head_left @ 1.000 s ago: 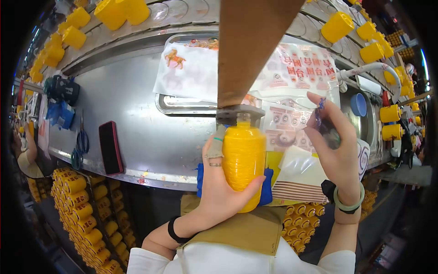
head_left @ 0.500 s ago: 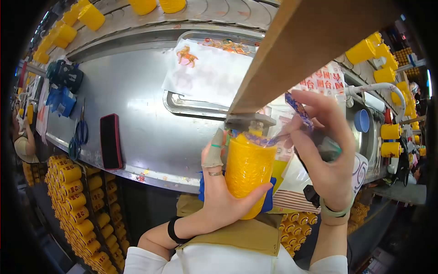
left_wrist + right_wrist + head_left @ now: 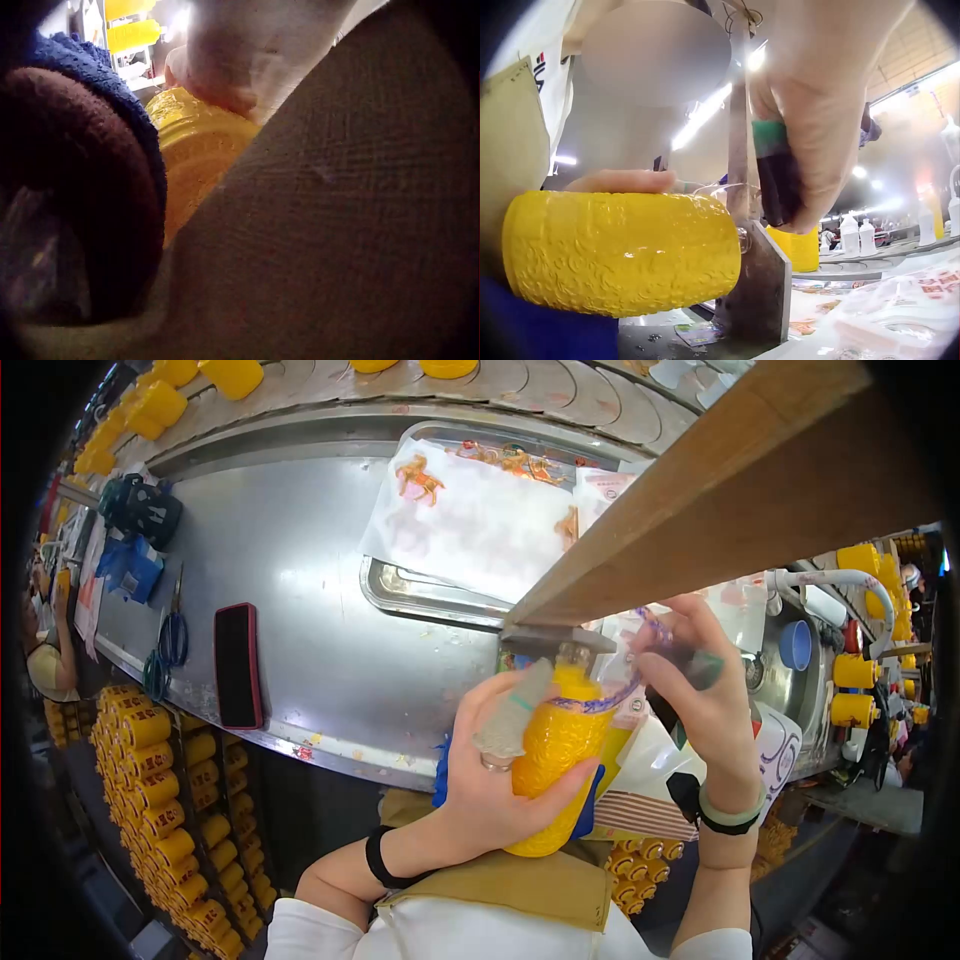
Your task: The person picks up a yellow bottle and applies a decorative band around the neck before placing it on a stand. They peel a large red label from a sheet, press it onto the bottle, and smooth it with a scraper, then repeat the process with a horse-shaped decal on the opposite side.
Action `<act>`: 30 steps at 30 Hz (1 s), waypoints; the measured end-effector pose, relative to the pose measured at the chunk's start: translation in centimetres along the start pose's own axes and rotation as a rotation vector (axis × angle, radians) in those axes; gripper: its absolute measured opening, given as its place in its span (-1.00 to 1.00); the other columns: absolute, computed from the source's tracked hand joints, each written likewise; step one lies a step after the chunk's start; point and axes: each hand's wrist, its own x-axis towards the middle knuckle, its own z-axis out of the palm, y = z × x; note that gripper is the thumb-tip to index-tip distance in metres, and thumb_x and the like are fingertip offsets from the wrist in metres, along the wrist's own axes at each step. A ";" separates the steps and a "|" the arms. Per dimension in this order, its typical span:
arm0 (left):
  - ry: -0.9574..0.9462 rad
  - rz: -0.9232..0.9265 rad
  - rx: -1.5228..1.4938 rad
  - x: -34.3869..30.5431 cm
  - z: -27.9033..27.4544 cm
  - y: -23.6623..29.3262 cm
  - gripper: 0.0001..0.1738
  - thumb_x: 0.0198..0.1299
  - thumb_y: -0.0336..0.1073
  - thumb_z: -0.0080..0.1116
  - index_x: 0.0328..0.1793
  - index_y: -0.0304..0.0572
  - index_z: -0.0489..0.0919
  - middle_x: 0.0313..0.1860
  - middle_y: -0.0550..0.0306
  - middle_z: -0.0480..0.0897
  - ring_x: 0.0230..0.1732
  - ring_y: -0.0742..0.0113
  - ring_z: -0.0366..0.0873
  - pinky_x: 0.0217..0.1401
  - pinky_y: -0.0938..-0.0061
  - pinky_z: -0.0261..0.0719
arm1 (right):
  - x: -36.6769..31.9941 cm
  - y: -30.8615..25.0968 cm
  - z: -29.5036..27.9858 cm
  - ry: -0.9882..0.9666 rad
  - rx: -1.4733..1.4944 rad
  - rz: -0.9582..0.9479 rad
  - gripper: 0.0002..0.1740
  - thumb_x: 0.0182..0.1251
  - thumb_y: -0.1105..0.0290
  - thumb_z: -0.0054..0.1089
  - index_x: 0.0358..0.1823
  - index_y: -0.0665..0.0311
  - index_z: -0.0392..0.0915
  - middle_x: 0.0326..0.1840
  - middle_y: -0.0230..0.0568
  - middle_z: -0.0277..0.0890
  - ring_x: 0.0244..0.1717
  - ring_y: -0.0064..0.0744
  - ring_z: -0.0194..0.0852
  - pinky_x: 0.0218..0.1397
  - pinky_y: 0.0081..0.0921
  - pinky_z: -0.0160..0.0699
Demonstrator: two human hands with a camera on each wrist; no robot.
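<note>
My left hand (image 3: 485,795) grips a yellow embossed bottle (image 3: 562,770), its covered finger lying at the bottle's shoulder by a purple patterned strip (image 3: 592,705). The strip runs across the shoulder and up to my right hand (image 3: 715,725), which pinches its far end between thumb and finger. At the bottle's clear neck is a metal bracket (image 3: 545,639) below a wooden post (image 3: 690,525). In the right wrist view the bottle (image 3: 622,255) lies on its side, neck toward the bracket. The left wrist view shows mostly forearm, with the bottle's base (image 3: 199,161) partly covered.
A metal tray (image 3: 420,595) holds a white sheet with horse decals (image 3: 418,480). On the steel table lie a phone (image 3: 237,665) and scissors (image 3: 172,640). To the right are a blue cup (image 3: 795,645) and printed sheets. Yellow bottles stand along the conveyor (image 3: 330,430) behind.
My right hand has brought the purple strip from beside the bottle onto its shoulder. The bottle has tilted to the right, and my left covered finger has moved over to the strip.
</note>
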 end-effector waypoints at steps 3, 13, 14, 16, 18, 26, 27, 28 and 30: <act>-0.052 0.041 0.172 0.0 -0.3 -0.1 -0.20 0.07 -0.17 0.58 0.43 -0.29 0.50 0.28 -0.19 0.56 0.30 -0.14 0.52 0.39 0.08 0.44 | 0.3 0.7 0.0 0.025 -0.091 -0.081 -0.38 0.34 0.73 0.25 0.44 0.30 0.44 -0.07 -0.32 0.61 0.01 -0.61 0.54 0.13 -0.60 0.53; 0.057 0.032 0.135 -0.7 -0.1 0.4 -0.16 0.07 -0.17 0.59 0.45 -0.33 0.49 0.31 -0.20 0.54 0.30 -0.15 0.51 0.41 0.10 0.42 | -0.9 0.8 0.6 0.078 -0.204 -0.167 -0.35 0.30 0.73 0.30 0.44 0.29 0.44 -0.04 -0.31 0.57 0.00 -0.57 0.55 0.12 -0.56 0.55; -0.003 0.031 0.154 -0.5 -0.3 0.4 -0.17 0.07 -0.18 0.60 0.45 -0.33 0.49 0.31 -0.18 0.54 0.31 -0.13 0.50 0.42 0.11 0.41 | -1.0 0.8 0.7 0.088 -0.189 -0.169 -0.34 0.30 0.73 0.30 0.44 0.29 0.44 -0.04 -0.31 0.57 0.00 -0.57 0.55 0.11 -0.56 0.55; -0.063 0.030 0.173 -0.3 -0.4 0.4 -0.17 0.07 -0.19 0.60 0.45 -0.34 0.49 0.31 -0.15 0.54 0.32 -0.10 0.49 0.43 0.12 0.40 | -1.0 0.8 0.7 0.098 -0.173 -0.171 -0.34 0.29 0.73 0.31 0.44 0.29 0.44 -0.05 -0.31 0.56 0.00 -0.57 0.54 0.11 -0.56 0.55; -0.041 0.025 0.146 -0.2 -0.1 0.2 -0.18 0.06 -0.21 0.60 0.44 -0.33 0.50 0.30 -0.12 0.56 0.31 -0.09 0.49 0.43 0.13 0.40 | -1.0 0.8 0.7 0.124 -0.209 -0.184 -0.33 0.28 0.74 0.31 0.44 0.28 0.44 -0.04 -0.32 0.56 -0.01 -0.58 0.54 0.11 -0.57 0.55; -0.027 0.066 0.126 -0.1 -0.1 0.0 -0.18 0.08 -0.22 0.58 0.46 -0.33 0.49 0.28 -0.13 0.57 0.30 -0.11 0.50 0.41 0.14 0.42 | -1.0 1.1 1.0 0.140 -0.246 -0.173 -0.30 0.26 0.76 0.32 0.46 0.25 0.44 -0.04 -0.33 0.54 -0.04 -0.60 0.53 0.09 -0.58 0.56; -0.027 0.064 0.129 -0.2 0.0 -0.1 -0.18 0.08 -0.22 0.58 0.46 -0.33 0.49 0.28 -0.12 0.57 0.31 -0.10 0.49 0.41 0.13 0.43 | -1.0 1.3 1.0 0.140 -0.258 -0.177 -0.29 0.26 0.75 0.33 0.46 0.25 0.43 -0.04 -0.33 0.55 -0.05 -0.60 0.53 0.09 -0.59 0.56; -0.027 0.065 0.129 -0.2 0.1 -0.1 -0.18 0.08 -0.22 0.58 0.46 -0.33 0.49 0.28 -0.12 0.57 0.31 -0.10 0.49 0.41 0.13 0.43 | -0.9 1.5 1.0 0.141 -0.258 -0.177 -0.29 0.26 0.75 0.33 0.46 0.25 0.43 -0.04 -0.33 0.55 -0.05 -0.60 0.53 0.09 -0.59 0.56; -0.016 0.047 0.101 -0.3 0.3 0.0 -0.19 0.09 -0.22 0.58 0.45 -0.33 0.49 0.28 -0.13 0.57 0.31 -0.11 0.49 0.40 0.11 0.44 | -0.8 2.0 1.2 0.163 -0.264 -0.146 -0.26 0.25 0.75 0.34 0.48 0.25 0.41 -0.06 -0.33 0.57 -0.07 -0.62 0.52 0.02 -0.59 0.56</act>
